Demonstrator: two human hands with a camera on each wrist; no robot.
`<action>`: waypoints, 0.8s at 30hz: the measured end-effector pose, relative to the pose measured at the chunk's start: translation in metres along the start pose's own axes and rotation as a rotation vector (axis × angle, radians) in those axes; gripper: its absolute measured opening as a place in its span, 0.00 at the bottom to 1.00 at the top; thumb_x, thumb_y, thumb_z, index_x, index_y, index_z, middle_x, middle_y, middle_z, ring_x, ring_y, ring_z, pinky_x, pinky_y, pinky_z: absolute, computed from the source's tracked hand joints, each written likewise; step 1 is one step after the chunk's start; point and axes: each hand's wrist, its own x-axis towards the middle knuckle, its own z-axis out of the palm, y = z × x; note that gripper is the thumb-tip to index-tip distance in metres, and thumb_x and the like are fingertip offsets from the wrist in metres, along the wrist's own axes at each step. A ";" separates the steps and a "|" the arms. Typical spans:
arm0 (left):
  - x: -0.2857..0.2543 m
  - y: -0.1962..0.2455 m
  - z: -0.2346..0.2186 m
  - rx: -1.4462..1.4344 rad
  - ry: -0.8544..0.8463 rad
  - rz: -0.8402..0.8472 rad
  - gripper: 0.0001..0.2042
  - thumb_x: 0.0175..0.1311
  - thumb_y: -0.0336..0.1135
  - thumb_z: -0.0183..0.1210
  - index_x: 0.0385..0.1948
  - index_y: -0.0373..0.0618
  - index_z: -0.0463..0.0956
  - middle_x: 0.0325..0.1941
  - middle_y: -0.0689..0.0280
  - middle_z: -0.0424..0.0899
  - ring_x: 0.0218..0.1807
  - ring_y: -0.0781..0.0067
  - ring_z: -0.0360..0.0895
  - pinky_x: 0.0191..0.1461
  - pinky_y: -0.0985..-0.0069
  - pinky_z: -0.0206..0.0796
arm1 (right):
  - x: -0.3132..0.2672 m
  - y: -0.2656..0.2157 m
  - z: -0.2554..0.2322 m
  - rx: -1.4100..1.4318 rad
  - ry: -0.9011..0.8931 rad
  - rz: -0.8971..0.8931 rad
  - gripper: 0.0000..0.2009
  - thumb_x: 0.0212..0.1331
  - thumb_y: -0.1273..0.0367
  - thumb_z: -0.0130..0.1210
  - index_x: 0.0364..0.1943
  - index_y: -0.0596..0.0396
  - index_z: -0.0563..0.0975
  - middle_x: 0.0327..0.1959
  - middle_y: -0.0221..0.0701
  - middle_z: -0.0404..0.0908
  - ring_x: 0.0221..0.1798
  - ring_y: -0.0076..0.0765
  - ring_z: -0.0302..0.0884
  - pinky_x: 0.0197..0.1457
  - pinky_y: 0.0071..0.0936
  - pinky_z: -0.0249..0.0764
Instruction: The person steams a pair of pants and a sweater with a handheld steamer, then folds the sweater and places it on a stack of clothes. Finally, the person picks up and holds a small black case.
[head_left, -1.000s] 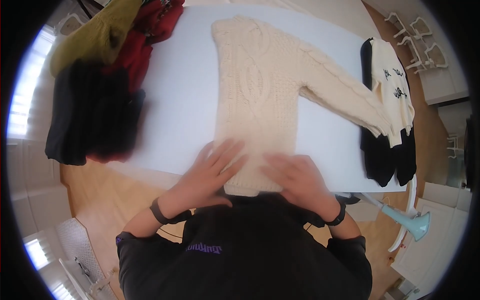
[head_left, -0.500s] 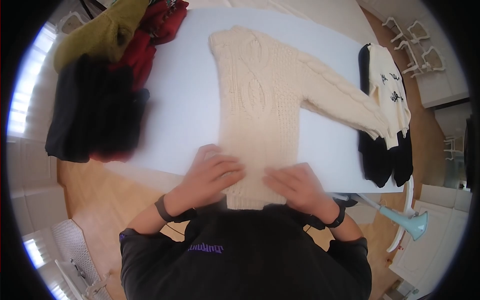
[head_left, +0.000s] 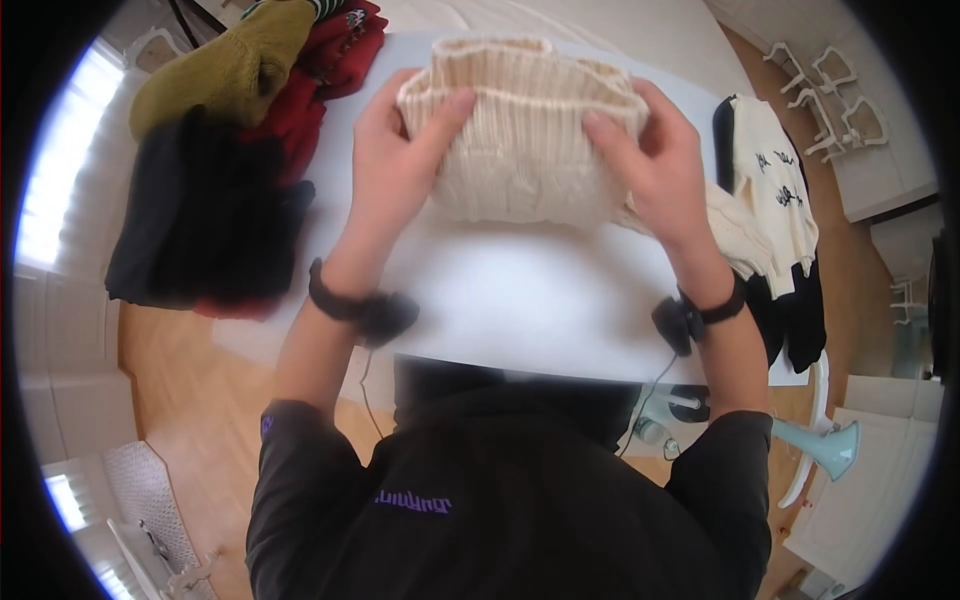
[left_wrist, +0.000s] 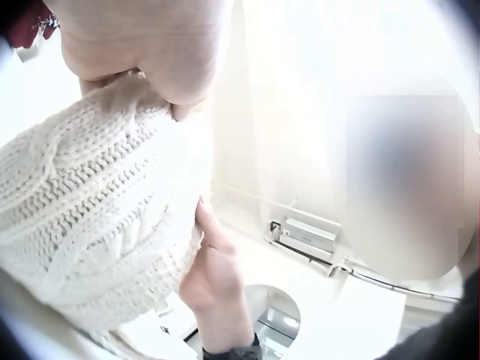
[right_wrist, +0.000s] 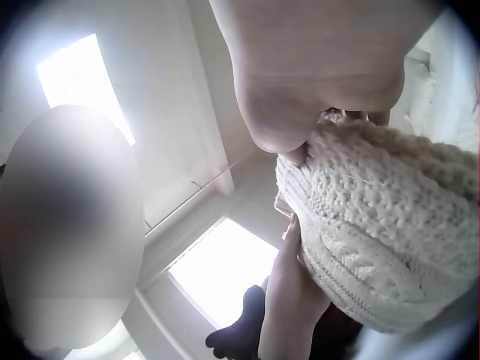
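Observation:
A cream cable-knit sweater [head_left: 520,165] is raised and bunched over the far part of the table, its ribbed hem open toward the head camera. At the hem's left side my left hand [head_left: 397,150] pinches the knit, thumb on the near face and fingers behind it. My right hand [head_left: 663,165] grips the opposite side the same way. One sleeve [head_left: 742,232] trails down to the right. Close up in the left wrist view, the cabled body [left_wrist: 90,202] hangs below the hand; the right wrist view shows the bumpy knit [right_wrist: 390,217] too.
On the left are piled a black garment [head_left: 205,215], an olive knit [head_left: 225,75] and a red one [head_left: 320,70]. A cream top with black lettering [head_left: 782,180] lies over black clothing at the right edge of the white table [head_left: 520,300]. A pale teal funnel-shaped thing [head_left: 825,450] stands beyond.
The sweater lay flat with both hands over its lower part; its hem has since been lifted and carried away from the body to the far side. Both arms are now stretched forward.

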 end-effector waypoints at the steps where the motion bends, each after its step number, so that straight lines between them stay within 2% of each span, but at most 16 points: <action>1: 0.024 -0.013 0.001 -0.009 0.030 0.021 0.16 0.74 0.38 0.69 0.50 0.33 0.81 0.41 0.62 0.89 0.41 0.80 0.85 0.44 0.77 0.76 | 0.024 0.008 -0.001 -0.035 0.003 0.018 0.18 0.72 0.67 0.66 0.59 0.63 0.80 0.49 0.34 0.89 0.49 0.25 0.87 0.53 0.25 0.83; 2: 0.049 -0.029 -0.002 -0.008 0.030 0.027 0.16 0.74 0.38 0.69 0.50 0.33 0.81 0.41 0.62 0.89 0.41 0.80 0.85 0.44 0.77 0.76 | 0.048 0.021 -0.001 -0.037 0.010 0.038 0.20 0.71 0.65 0.67 0.60 0.65 0.79 0.50 0.37 0.89 0.49 0.27 0.88 0.53 0.27 0.83; 4: 0.089 -0.064 -0.011 0.040 0.052 -0.068 0.19 0.73 0.40 0.69 0.51 0.31 0.80 0.41 0.61 0.90 0.41 0.76 0.86 0.44 0.75 0.77 | 0.091 0.053 0.000 -0.039 0.019 0.052 0.23 0.71 0.63 0.67 0.61 0.67 0.78 0.51 0.39 0.88 0.50 0.30 0.88 0.53 0.28 0.84; 5: 0.101 -0.076 -0.012 0.041 0.050 -0.064 0.19 0.73 0.40 0.69 0.51 0.31 0.80 0.41 0.61 0.90 0.41 0.76 0.86 0.44 0.75 0.77 | 0.111 0.070 0.000 -0.003 0.010 0.182 0.26 0.71 0.62 0.67 0.63 0.69 0.76 0.53 0.42 0.87 0.51 0.32 0.88 0.55 0.29 0.84; 6: 0.110 -0.085 -0.013 0.076 0.087 -0.181 0.19 0.74 0.40 0.68 0.53 0.30 0.80 0.44 0.59 0.90 0.43 0.73 0.87 0.46 0.74 0.78 | 0.122 0.081 0.001 0.033 0.000 0.312 0.29 0.71 0.61 0.68 0.65 0.70 0.74 0.56 0.44 0.86 0.53 0.34 0.87 0.56 0.29 0.84; 7: 0.115 -0.097 -0.013 0.111 0.123 -0.300 0.19 0.76 0.39 0.66 0.55 0.29 0.79 0.48 0.57 0.90 0.45 0.70 0.88 0.48 0.72 0.80 | 0.124 0.087 0.004 0.034 0.003 0.309 0.29 0.71 0.61 0.68 0.65 0.70 0.74 0.56 0.44 0.86 0.53 0.34 0.87 0.56 0.29 0.84; 9: 0.120 -0.132 -0.020 0.113 0.177 -0.332 0.20 0.76 0.39 0.66 0.55 0.28 0.78 0.49 0.55 0.90 0.46 0.68 0.89 0.48 0.70 0.80 | 0.129 0.099 0.009 -0.090 -0.002 0.458 0.40 0.66 0.56 0.72 0.71 0.72 0.67 0.59 0.51 0.83 0.56 0.40 0.86 0.57 0.31 0.84; 10: 0.122 -0.149 -0.024 0.113 0.236 -0.367 0.20 0.76 0.38 0.66 0.56 0.27 0.78 0.49 0.54 0.89 0.46 0.65 0.89 0.48 0.68 0.81 | 0.136 0.118 0.001 -0.071 -0.153 0.503 0.47 0.62 0.57 0.75 0.76 0.71 0.60 0.61 0.57 0.80 0.59 0.46 0.85 0.58 0.34 0.84; 11: 0.124 -0.163 -0.028 0.116 0.233 -0.364 0.20 0.76 0.38 0.66 0.56 0.27 0.78 0.49 0.54 0.89 0.46 0.65 0.89 0.48 0.68 0.81 | 0.134 0.120 -0.004 -0.069 -0.151 0.500 0.47 0.62 0.57 0.75 0.76 0.71 0.60 0.61 0.57 0.80 0.59 0.46 0.85 0.58 0.34 0.84; 12: 0.124 -0.177 -0.032 0.098 0.265 -0.391 0.21 0.74 0.39 0.67 0.54 0.25 0.78 0.49 0.51 0.89 0.47 0.62 0.89 0.49 0.66 0.81 | 0.130 0.122 -0.008 -0.134 -0.225 0.545 0.46 0.62 0.59 0.76 0.76 0.71 0.60 0.61 0.58 0.80 0.59 0.46 0.85 0.58 0.35 0.84; 13: 0.122 -0.177 -0.033 0.077 0.299 -0.421 0.22 0.72 0.39 0.68 0.52 0.24 0.78 0.49 0.48 0.89 0.47 0.59 0.89 0.50 0.64 0.81 | 0.124 0.122 -0.008 -0.202 -0.304 0.592 0.46 0.61 0.61 0.76 0.76 0.71 0.60 0.60 0.58 0.80 0.59 0.46 0.85 0.58 0.37 0.84; 14: 0.121 -0.178 -0.033 0.074 0.305 -0.425 0.22 0.72 0.39 0.68 0.52 0.24 0.78 0.49 0.48 0.89 0.47 0.59 0.89 0.50 0.64 0.81 | 0.117 0.122 -0.008 -0.080 -0.238 0.613 0.44 0.61 0.65 0.75 0.76 0.68 0.61 0.60 0.58 0.80 0.58 0.46 0.86 0.57 0.38 0.85; 18: 0.122 -0.180 -0.028 0.130 0.233 -0.437 0.23 0.71 0.41 0.69 0.52 0.24 0.78 0.49 0.47 0.89 0.47 0.58 0.90 0.50 0.63 0.81 | 0.112 0.122 -0.007 -0.091 -0.186 0.633 0.41 0.64 0.67 0.73 0.75 0.69 0.62 0.61 0.55 0.81 0.56 0.45 0.87 0.57 0.37 0.85; 20: 0.124 -0.176 -0.027 0.140 0.197 -0.424 0.24 0.71 0.41 0.69 0.52 0.23 0.78 0.49 0.47 0.89 0.47 0.57 0.90 0.50 0.63 0.81 | 0.115 0.131 -0.003 -0.308 -0.221 0.553 0.38 0.65 0.68 0.71 0.74 0.69 0.64 0.61 0.53 0.82 0.56 0.45 0.88 0.56 0.35 0.85; 23: 0.123 -0.160 -0.023 0.185 0.170 -0.425 0.21 0.73 0.41 0.68 0.51 0.27 0.79 0.47 0.51 0.89 0.46 0.61 0.89 0.51 0.65 0.80 | 0.105 0.127 -0.001 -0.270 -0.152 0.480 0.37 0.64 0.68 0.72 0.74 0.68 0.65 0.62 0.51 0.82 0.58 0.42 0.87 0.56 0.31 0.85; 24: 0.119 -0.150 -0.021 0.133 0.155 -0.318 0.20 0.74 0.41 0.67 0.52 0.29 0.79 0.47 0.55 0.89 0.47 0.65 0.87 0.51 0.67 0.80 | 0.097 0.123 -0.002 -0.271 -0.149 0.478 0.37 0.64 0.68 0.72 0.74 0.68 0.65 0.62 0.51 0.82 0.58 0.42 0.87 0.56 0.31 0.85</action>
